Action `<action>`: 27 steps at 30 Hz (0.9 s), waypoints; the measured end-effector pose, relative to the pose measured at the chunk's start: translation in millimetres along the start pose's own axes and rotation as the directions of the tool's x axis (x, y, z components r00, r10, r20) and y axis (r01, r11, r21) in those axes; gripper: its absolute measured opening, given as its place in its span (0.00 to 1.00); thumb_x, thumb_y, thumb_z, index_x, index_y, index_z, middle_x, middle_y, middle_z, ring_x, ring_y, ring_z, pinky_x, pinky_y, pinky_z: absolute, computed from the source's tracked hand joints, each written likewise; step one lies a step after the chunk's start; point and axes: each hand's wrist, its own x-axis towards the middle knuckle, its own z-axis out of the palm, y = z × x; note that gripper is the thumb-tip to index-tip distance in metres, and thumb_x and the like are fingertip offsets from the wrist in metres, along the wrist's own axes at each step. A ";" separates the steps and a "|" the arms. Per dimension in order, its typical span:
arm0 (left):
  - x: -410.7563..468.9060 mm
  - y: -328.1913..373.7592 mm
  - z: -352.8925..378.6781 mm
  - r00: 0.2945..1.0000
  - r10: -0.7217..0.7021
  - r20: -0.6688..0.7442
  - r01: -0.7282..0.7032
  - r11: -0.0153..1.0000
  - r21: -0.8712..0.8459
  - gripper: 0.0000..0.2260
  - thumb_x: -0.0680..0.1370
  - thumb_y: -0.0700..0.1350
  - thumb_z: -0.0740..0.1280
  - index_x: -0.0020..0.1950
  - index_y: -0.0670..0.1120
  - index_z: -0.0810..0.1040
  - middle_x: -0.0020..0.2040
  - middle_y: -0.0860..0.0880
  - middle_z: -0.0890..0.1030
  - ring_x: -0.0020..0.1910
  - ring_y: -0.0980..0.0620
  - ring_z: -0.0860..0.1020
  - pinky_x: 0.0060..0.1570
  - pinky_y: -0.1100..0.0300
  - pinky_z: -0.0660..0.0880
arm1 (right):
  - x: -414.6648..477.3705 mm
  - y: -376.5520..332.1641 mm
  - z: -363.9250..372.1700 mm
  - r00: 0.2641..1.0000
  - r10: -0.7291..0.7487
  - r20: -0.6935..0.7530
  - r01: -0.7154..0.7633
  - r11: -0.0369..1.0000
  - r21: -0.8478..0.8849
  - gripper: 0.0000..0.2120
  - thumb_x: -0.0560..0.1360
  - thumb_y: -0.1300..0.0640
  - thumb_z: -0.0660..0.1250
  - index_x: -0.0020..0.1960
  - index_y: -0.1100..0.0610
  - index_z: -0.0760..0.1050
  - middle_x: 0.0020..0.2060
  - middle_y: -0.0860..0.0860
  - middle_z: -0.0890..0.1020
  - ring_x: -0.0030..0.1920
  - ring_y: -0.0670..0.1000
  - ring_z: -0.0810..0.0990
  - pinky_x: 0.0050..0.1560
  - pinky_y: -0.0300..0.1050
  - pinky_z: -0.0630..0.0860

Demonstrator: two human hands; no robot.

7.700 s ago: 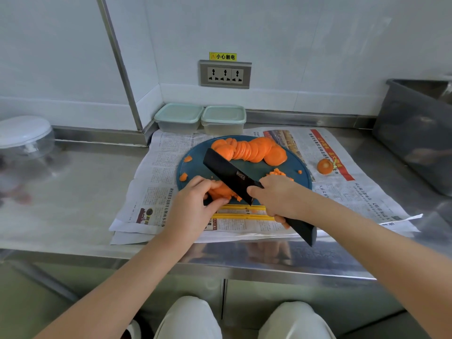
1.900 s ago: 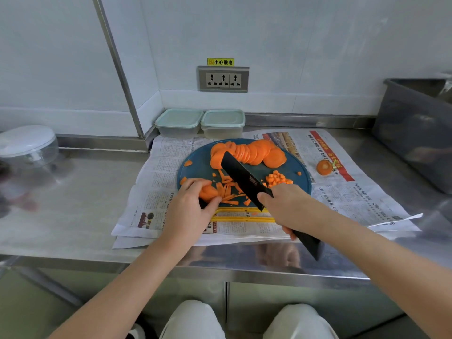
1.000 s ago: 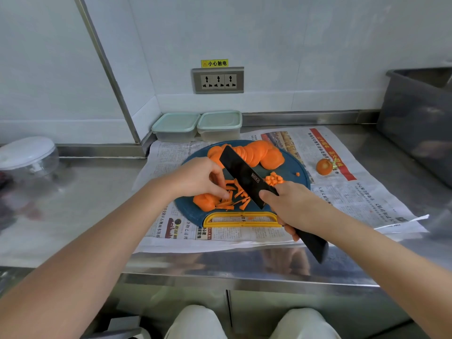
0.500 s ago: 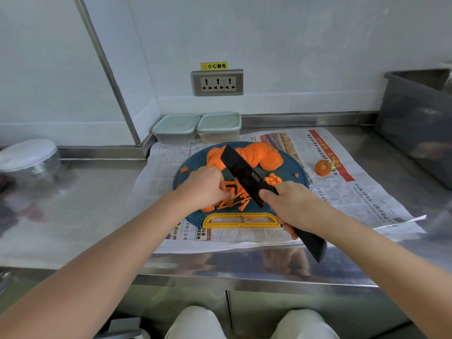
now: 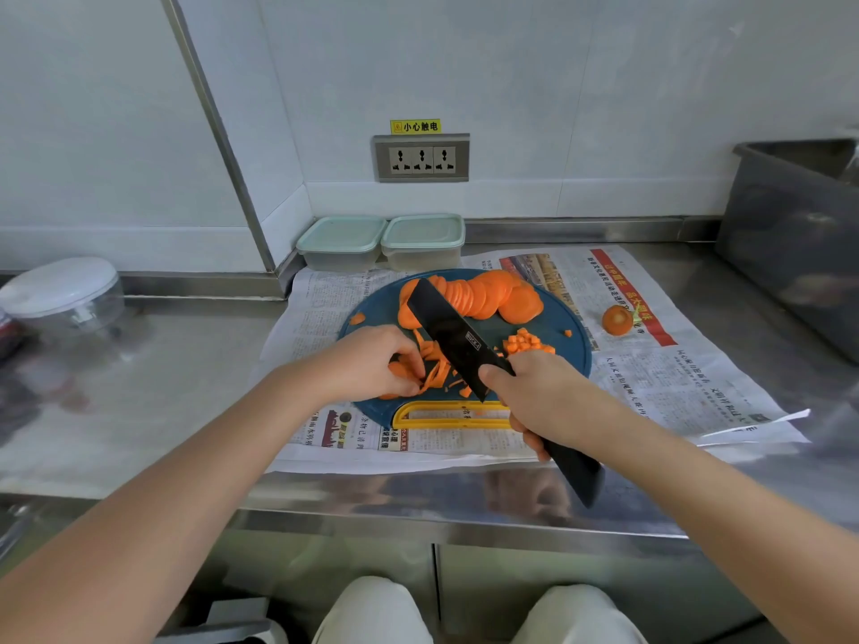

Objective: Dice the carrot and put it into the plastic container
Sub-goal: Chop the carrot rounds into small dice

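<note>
Carrot strips [image 5: 434, 369]: lie loose at the near left of the cutting board [image 5: 376, 313], gathered under the left hand; to be bunched parallel and cut crosswise for even dice.
Carrot slices [image 5: 483, 297]: a fanned row at the far side of the board, not yet cut into strips.
Diced pile [image 5: 527, 341]: small cubes kept apart to the right of the blade.
Left hand [image 5: 372, 364]: fingers curled and closed on the strips; fingertips are best kept tucked back from the edge.
Right hand [image 5: 541, 392]: clamped on the handle of the black knife [image 5: 458, 334], blade angled across the board beside the strips.
Plastic containers [image 5: 341, 241]: two, lids on, behind the board at the wall; one must be opened before filling.
Carrot end [image 5: 617, 320]: discarded on the newspaper [image 5: 688, 378], right of the board.
Counter [image 5: 153, 402]: stainless steel, newspaper spread under the board.
Room: white walls, a socket panel [image 5: 421, 158] above the containers, a grey bin [image 5: 790, 234] at right, a lidded clear tub [image 5: 62, 295] at left.
</note>
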 end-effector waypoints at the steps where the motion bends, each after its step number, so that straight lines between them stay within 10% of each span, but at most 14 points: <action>1: -1.0 -2.8 1.2 1.000 0.012 -0.015 -0.012 1.000 -0.009 0.05 0.73 0.50 0.72 0.48 0.54 0.80 0.47 0.62 0.72 0.51 0.59 0.74 0.50 0.65 0.69 | -0.8 -1.3 3.3 1.000 -0.006 0.000 0.006 1.000 -0.011 0.16 0.81 0.51 0.56 0.39 0.59 0.66 0.28 0.55 0.71 0.18 0.50 0.69 0.21 0.40 0.70; 27: -19.9 -30.2 25.6 0.948 -0.030 -0.316 -0.048 0.971 -0.235 0.10 0.73 0.48 0.73 0.54 0.53 0.81 0.53 0.56 0.79 0.51 0.57 0.77 0.52 0.62 0.74 | 5.0 -13.4 34.0 0.990 0.077 -0.115 -0.081 0.996 -0.036 0.16 0.82 0.52 0.54 0.40 0.58 0.67 0.30 0.55 0.73 0.20 0.50 0.72 0.22 0.42 0.72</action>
